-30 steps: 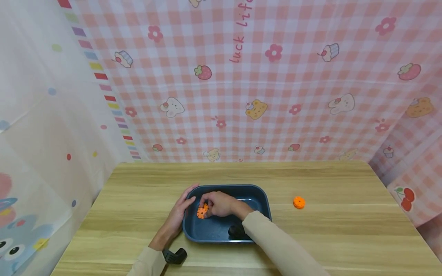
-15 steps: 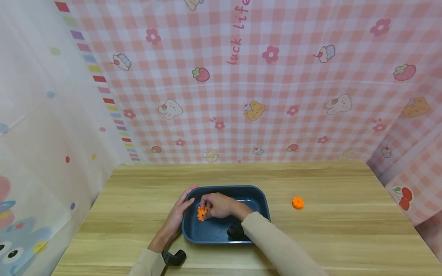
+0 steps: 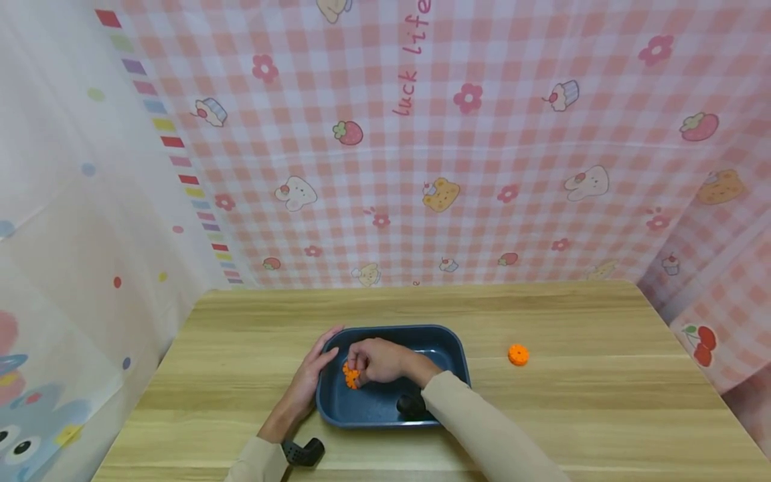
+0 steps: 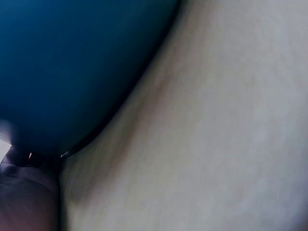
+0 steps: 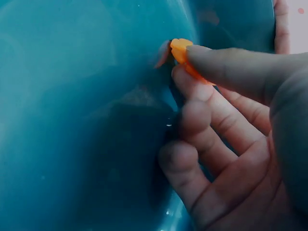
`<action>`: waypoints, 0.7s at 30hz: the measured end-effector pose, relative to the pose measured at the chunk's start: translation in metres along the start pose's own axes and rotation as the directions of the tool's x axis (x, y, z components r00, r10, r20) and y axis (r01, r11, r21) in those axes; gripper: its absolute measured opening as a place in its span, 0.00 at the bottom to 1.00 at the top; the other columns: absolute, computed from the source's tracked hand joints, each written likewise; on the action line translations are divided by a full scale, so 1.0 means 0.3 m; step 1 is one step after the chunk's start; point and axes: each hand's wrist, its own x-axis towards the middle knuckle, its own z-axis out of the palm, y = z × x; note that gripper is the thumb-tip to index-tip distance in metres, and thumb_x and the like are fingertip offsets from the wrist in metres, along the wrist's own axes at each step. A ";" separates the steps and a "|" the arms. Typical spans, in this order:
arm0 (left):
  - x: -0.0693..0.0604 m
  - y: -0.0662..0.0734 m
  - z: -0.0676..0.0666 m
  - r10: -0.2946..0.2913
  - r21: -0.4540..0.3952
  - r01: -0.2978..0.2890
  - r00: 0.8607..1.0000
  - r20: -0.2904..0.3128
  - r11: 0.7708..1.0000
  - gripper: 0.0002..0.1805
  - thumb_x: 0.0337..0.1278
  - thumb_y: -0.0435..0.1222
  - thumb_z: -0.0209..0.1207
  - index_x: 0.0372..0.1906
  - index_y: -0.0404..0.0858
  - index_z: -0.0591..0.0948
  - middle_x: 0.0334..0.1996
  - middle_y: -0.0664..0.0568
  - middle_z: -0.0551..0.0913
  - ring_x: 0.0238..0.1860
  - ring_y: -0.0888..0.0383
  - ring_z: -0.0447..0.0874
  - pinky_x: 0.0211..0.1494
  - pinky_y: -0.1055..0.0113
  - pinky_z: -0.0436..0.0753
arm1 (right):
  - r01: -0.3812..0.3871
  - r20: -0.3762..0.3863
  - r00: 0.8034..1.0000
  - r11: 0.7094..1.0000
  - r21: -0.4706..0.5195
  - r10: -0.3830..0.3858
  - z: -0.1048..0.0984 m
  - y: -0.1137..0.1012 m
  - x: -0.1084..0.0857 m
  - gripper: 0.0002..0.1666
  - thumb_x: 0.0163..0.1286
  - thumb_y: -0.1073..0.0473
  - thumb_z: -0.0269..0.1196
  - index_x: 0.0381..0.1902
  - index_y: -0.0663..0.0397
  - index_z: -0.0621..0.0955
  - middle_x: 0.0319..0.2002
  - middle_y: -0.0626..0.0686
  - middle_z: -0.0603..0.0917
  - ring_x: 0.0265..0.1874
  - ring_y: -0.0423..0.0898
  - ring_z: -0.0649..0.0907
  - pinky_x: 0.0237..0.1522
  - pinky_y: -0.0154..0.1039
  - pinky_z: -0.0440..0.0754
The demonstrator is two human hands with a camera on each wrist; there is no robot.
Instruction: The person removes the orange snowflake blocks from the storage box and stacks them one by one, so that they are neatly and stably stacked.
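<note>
In the head view, a dark blue rectangular tray (image 3: 385, 424) stands on the table. My right hand (image 3: 381, 359) reaches into its left part and pinches an orange notched disc (image 3: 352, 379) between thumb and fingers. Close up in the right wrist view, the orange disc (image 5: 181, 50) sits between thumb and index finger, partly hidden, low over the tray bottom. Whether a second disc lies behind it, I cannot tell. My left hand (image 3: 310, 371) rests along the tray's left side, fingers extended outside the wall, thumb at the rim. The left wrist view is blurred.
Right of the tray, orange notched discs (image 3: 518, 355), apparently stacked, lie on the wooden table (image 3: 578, 408). Black wrist devices (image 3: 304, 452) are on both forearms. A pink checked cloth (image 3: 385, 167) hangs behind the table's back edge.
The orange disc in the right fingers has turned and shifted slightly, showing a different side. Both hands and the tray keep their places; the view has drifted a little.
</note>
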 end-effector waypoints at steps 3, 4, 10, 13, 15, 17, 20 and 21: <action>0.000 -0.002 -0.001 0.002 -0.012 -0.002 1.000 0.008 1.000 0.30 0.77 0.43 0.44 0.78 0.45 0.56 0.76 0.53 0.56 0.66 0.64 0.67 0.62 0.72 0.74 | -0.015 0.025 1.000 0.999 0.033 0.014 0.001 0.000 -0.001 0.13 0.61 0.67 0.69 0.43 0.52 0.82 0.22 0.42 0.78 0.20 0.36 0.75 0.27 0.28 0.74; 0.000 -0.002 -0.001 0.002 -0.014 -0.002 1.000 0.013 1.000 0.30 0.77 0.43 0.44 0.78 0.45 0.56 0.76 0.52 0.56 0.66 0.63 0.67 0.61 0.72 0.74 | -0.021 0.036 0.999 0.999 0.042 0.019 0.001 0.000 -0.002 0.14 0.62 0.68 0.67 0.45 0.52 0.83 0.21 0.43 0.78 0.19 0.36 0.75 0.26 0.29 0.75; 0.001 -0.002 0.003 0.000 -0.010 0.001 1.000 0.010 1.000 0.29 0.77 0.43 0.43 0.78 0.45 0.56 0.76 0.52 0.56 0.71 0.55 0.62 0.62 0.72 0.74 | -0.056 0.085 0.995 0.993 0.108 0.046 -0.014 -0.015 -0.020 0.18 0.63 0.74 0.59 0.49 0.56 0.85 0.22 0.46 0.80 0.17 0.40 0.80 0.24 0.34 0.82; 0.001 -0.001 0.005 0.000 -0.003 0.000 1.000 0.000 1.000 0.29 0.77 0.42 0.43 0.78 0.45 0.56 0.76 0.51 0.56 0.73 0.51 0.58 0.63 0.73 0.73 | -0.062 0.091 0.995 0.987 0.150 0.048 -0.027 -0.027 -0.033 0.18 0.63 0.76 0.59 0.48 0.60 0.85 0.24 0.48 0.82 0.19 0.43 0.83 0.27 0.36 0.84; 0.001 0.000 0.006 -0.002 0.001 0.002 1.000 -0.005 1.000 0.28 0.78 0.41 0.42 0.78 0.45 0.57 0.76 0.51 0.56 0.73 0.50 0.57 0.63 0.74 0.72 | -0.068 0.090 0.995 0.981 0.179 0.053 -0.038 -0.036 -0.042 0.18 0.62 0.77 0.58 0.48 0.61 0.84 0.25 0.49 0.83 0.21 0.45 0.85 0.29 0.38 0.85; 0.001 0.001 0.007 -0.003 0.004 0.003 1.000 -0.010 1.000 0.28 0.78 0.40 0.42 0.77 0.45 0.57 0.76 0.51 0.56 0.74 0.50 0.56 0.62 0.74 0.72 | -0.081 0.091 0.994 0.971 0.223 0.062 -0.050 -0.044 -0.050 0.19 0.61 0.78 0.58 0.48 0.63 0.84 0.26 0.51 0.84 0.23 0.48 0.86 0.30 0.39 0.86; 0.001 0.001 0.008 -0.004 -0.001 0.004 1.000 -0.014 1.000 0.28 0.78 0.39 0.41 0.77 0.45 0.57 0.76 0.50 0.57 0.73 0.49 0.57 0.62 0.74 0.73 | -0.106 0.094 0.992 0.953 0.284 0.082 -0.065 -0.052 -0.062 0.20 0.60 0.79 0.57 0.49 0.65 0.83 0.27 0.54 0.85 0.26 0.49 0.87 0.34 0.42 0.86; 0.001 0.002 0.008 -0.005 -0.004 0.005 1.000 -0.014 1.000 0.28 0.78 0.39 0.41 0.78 0.45 0.57 0.76 0.49 0.58 0.73 0.49 0.58 0.61 0.73 0.74 | -0.113 0.095 0.992 0.947 0.302 0.088 -0.070 -0.053 -0.066 0.20 0.60 0.79 0.58 0.50 0.65 0.82 0.28 0.55 0.85 0.27 0.50 0.87 0.35 0.43 0.87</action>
